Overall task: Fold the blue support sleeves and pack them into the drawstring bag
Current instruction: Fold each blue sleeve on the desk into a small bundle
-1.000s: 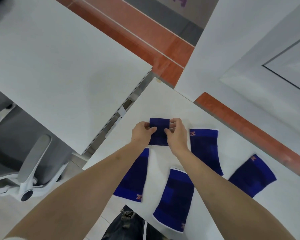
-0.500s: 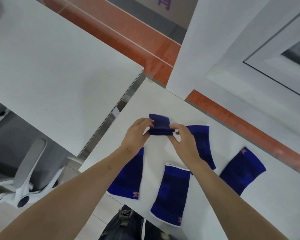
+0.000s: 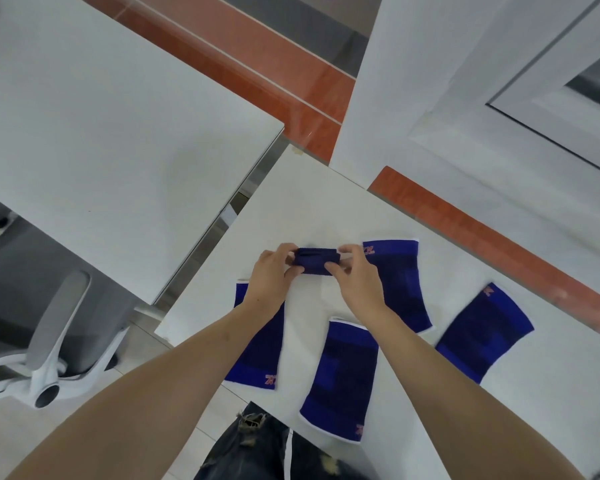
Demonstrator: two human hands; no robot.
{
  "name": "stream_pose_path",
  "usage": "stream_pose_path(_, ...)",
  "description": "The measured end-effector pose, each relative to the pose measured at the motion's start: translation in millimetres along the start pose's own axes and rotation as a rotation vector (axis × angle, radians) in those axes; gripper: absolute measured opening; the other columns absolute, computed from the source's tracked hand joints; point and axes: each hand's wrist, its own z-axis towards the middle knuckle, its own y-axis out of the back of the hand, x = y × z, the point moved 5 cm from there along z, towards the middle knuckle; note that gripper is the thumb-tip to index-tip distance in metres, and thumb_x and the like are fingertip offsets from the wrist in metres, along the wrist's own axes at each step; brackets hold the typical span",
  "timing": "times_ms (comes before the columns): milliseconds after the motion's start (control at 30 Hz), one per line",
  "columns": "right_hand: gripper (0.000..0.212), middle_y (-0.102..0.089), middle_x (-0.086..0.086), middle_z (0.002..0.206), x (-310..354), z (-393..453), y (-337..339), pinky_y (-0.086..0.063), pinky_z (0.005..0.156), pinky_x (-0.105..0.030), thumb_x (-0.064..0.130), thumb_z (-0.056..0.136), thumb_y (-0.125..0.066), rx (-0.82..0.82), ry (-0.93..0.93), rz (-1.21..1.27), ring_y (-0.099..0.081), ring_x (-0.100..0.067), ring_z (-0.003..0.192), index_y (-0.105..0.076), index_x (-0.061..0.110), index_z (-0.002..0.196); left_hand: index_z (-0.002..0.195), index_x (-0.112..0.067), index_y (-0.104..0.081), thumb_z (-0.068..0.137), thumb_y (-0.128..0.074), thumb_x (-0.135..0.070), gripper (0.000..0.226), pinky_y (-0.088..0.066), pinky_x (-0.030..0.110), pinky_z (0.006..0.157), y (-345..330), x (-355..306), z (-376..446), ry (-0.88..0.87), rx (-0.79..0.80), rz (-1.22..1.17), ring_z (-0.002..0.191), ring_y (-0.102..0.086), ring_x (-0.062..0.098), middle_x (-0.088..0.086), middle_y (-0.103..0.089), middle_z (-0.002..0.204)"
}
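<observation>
Folded sleeve (image 3: 316,261) sits between both hands, held just above the desk (image 3: 312,188) near its far-left part. It's a compact dark-blue bundle, long axis running left-right, so each short end points straight into a palm. Left hand (image 3: 272,275) pinches the left end, thumb under/front, fingers curled over the top. Right hand (image 3: 355,282) pinches the right end the same way. Both grips are closed on fabric, neither spread. Hands are abt equally near; bundle is centred btwn them.

Judgement: fold looks nearly done, prob one more tuck or squeeze before it can go in a bag. No drawstring bag in view, so can't say which way the bundle must travel or which hand should carry it.

Outward: four sleeves lie flat on the desk, not yet folded. One (image 3: 257,348) lies under the left forearm, one (image 3: 400,285) just right of the right hand, one (image 3: 340,379) nearer the body btwn the arms, one (image 3: 482,334) farthest right, tilted. All lie apart from each other.

A second white desk (image 3: 101,133) stands to the left, office chair (image 3: 49,341) below it.
</observation>
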Motion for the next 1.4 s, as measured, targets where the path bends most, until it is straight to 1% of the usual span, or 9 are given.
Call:
stream_pose_path(133, 0.040, -0.069, 0.013, 0.094, 3, 8, 0, -0.056, 0.071, -0.040, 0.049, 0.093, -0.071, -0.008, -0.098, -0.011, -0.067, -0.012, 0.087, -0.045, 0.032, 0.117, 0.128, -0.031, -0.047, 0.096, -0.065, -0.024, 0.038, -0.052, 0.035, 0.086, -5, 3, 0, 0.118, -0.056, -0.061, 0.101, -0.055, 0.016, -0.005, -0.065, 0.099)
stream_pose_path(267, 0.041, -0.066, 0.009, 0.094, 6, 19, 1, -0.050, 0.065, -0.037, 0.049, 0.092, -0.071, 0.022, -0.131, -0.088, -0.063, -0.013, 0.083, -0.043, 0.030, 0.114, 0.127, -0.023, -0.048, 0.094, -0.069, -0.026, 0.039, -0.051, 0.042, 0.090, -5, -3, 6, 0.069, -0.099, 0.132, 0.102, -0.055, 0.022, -0.001, -0.066, 0.106)
stream_pose_path(400, 0.040, -0.062, 0.009, 0.093, 7, 27, 1, -0.057, 0.074, -0.044, 0.046, 0.092, -0.073, 0.060, -0.136, -0.108, -0.062, -0.014, 0.084, -0.045, 0.026, 0.113, 0.118, -0.017, -0.057, 0.083, -0.076, -0.007, 0.041, -0.048, 0.036, 0.088, -1, -21, -3, -0.331, -0.162, 0.440, 0.104, -0.053, 0.026, 0.005, -0.056, 0.115)
stream_pose_path(467, 0.039, -0.063, 0.008, 0.094, 8, 28, 0, -0.058, 0.076, -0.045, 0.044, 0.093, -0.073, 0.072, -0.113, -0.129, -0.063, -0.016, 0.088, -0.045, 0.026, 0.114, 0.125, -0.015, -0.060, 0.078, -0.074, -0.003, 0.050, -0.045, 0.042, 0.102, -6, -19, -12, -0.536, -0.101, 0.609, 0.119, -0.052, 0.028, 0.009, -0.056, 0.128)
stream_pose_path(600, 0.047, -0.058, 0.003, 0.118, 19, 18, 4, -0.058, 0.079, -0.038, 0.034, 0.092, -0.076, -0.095, 0.163, -0.365, -0.057, -0.017, 0.105, -0.046, 0.023, 0.127, 0.152, -0.009, -0.041, 0.092, -0.052, -0.006, 0.061, -0.016, 0.055, 0.125, -13, -5, -18, -0.636, 0.063, 0.908, 0.153, -0.023, 0.032, 0.014, -0.029, 0.164)
stream_pose_path(733, 0.044, -0.059, -0.002, 0.141, 17, 4, -3, -0.052, 0.099, -0.045, 0.022, 0.095, -0.073, -0.182, 0.564, -0.705, -0.056, -0.026, 0.127, -0.059, 0.019, 0.136, 0.156, -0.004, -0.031, 0.099, -0.010, -0.008, 0.061, -0.013, 0.060, 0.123, -12, -5, -15, -0.685, 0.124, 1.044, 0.156, -0.011, 0.036, 0.020, -0.022, 0.166)
stream_pose_path(867, 0.045, -0.061, 0.001, 0.144, 8, 2, -5, -0.047, 0.100, -0.047, 0.023, 0.096, -0.070, -0.199, 0.623, -0.806, -0.055, -0.028, 0.133, -0.062, 0.018, 0.140, 0.159, 0.000, -0.015, 0.095, 0.007, -0.013, 0.069, -0.004, 0.056, 0.125, -9, -6, -21, -0.738, 0.168, 1.143, 0.156, 0.006, 0.036, 0.022, -0.004, 0.168)
stream_pose_path(1033, 0.042, -0.062, 0.005, 0.145, 11, 9, -6, -0.046, 0.102, -0.048, 0.033, 0.100, -0.064, -0.173, 0.534, -0.789, -0.051, -0.029, 0.140, -0.063, 0.021, 0.141, 0.160, -0.004, 0.007, 0.098, -0.005, -0.018, 0.064, 0.005, 0.050, 0.126, -10, 0, -23, -0.699, 0.291, 1.128, 0.156, 0.016, 0.029, 0.015, 0.014, 0.168)
stream_pose_path(1400, 0.049, -0.051, 0.013, 0.155, 4, 16, -10, -0.035, 0.109, -0.047, 0.041, 0.104, -0.055, -0.053, 0.410, -0.847, -0.034, -0.026, 0.152, -0.050, 0.031, 0.151, 0.161, -0.014, 0.006, 0.102, -0.031, -0.034, 0.073, -0.003, 0.056, 0.124, -10, 6, -15, -0.608, 0.370, 1.065, 0.155, 0.018, 0.020, 0.005, 0.016, 0.169)
